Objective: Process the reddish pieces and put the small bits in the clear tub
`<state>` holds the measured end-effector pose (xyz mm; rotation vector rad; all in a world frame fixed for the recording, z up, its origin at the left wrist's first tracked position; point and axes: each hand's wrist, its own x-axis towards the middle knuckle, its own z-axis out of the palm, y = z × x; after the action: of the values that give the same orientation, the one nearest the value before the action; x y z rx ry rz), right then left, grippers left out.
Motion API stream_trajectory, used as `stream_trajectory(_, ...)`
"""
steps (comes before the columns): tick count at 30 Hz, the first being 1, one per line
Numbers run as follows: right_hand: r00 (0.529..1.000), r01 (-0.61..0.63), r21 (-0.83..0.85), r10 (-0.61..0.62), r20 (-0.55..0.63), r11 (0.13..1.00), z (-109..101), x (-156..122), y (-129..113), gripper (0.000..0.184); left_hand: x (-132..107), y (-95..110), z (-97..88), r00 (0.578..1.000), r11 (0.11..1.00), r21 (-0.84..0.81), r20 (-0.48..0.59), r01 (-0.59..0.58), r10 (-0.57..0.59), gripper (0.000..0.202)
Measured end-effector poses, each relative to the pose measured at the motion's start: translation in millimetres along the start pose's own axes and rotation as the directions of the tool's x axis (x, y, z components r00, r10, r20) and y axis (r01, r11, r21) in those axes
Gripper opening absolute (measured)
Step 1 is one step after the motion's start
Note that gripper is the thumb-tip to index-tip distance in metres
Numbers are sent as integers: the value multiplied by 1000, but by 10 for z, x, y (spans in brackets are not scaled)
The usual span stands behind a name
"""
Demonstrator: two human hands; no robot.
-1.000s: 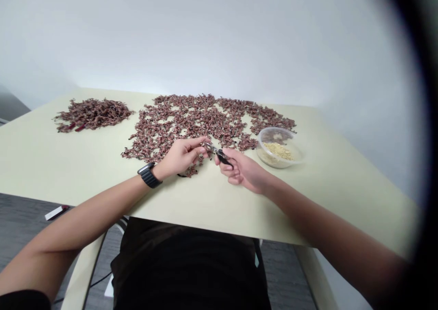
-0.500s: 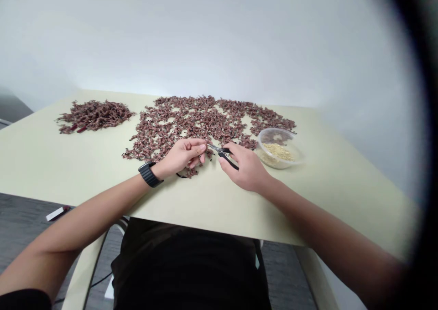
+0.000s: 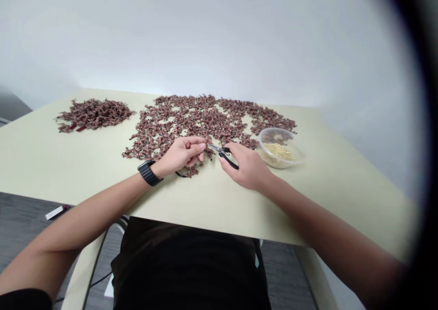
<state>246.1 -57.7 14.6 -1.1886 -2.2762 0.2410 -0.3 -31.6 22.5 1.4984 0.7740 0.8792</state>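
My left hand, with a black link watch on its wrist, rests just above the front edge of a wide spread of dried reddish-brown sprigs. Its fingertips pinch something small, apparently a sprig, though it is barely visible. My right hand is shut on small black-handled snips. Their metal tips point left and sit just beside my left fingertips. A clear plastic bowl of pale yellow bits stands to the right of my right hand.
A separate heap of the reddish-brown sprigs lies at the table's left. The pale green table ends in a front edge at my torso. A small white-and-red item lies on the grey floor at the left.
My right hand has turned and shifted right, and the snips now angle down to the right, their tips still near my left fingertips. My left hand has barely moved.
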Motion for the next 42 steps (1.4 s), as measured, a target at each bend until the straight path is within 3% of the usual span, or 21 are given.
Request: stream_trajectory(42, 1000, -8, 4, 8, 28, 1000, -28, 13, -16, 28, -1, -27, 9, 1000, 1000, -19, 16, 11, -11, 33)
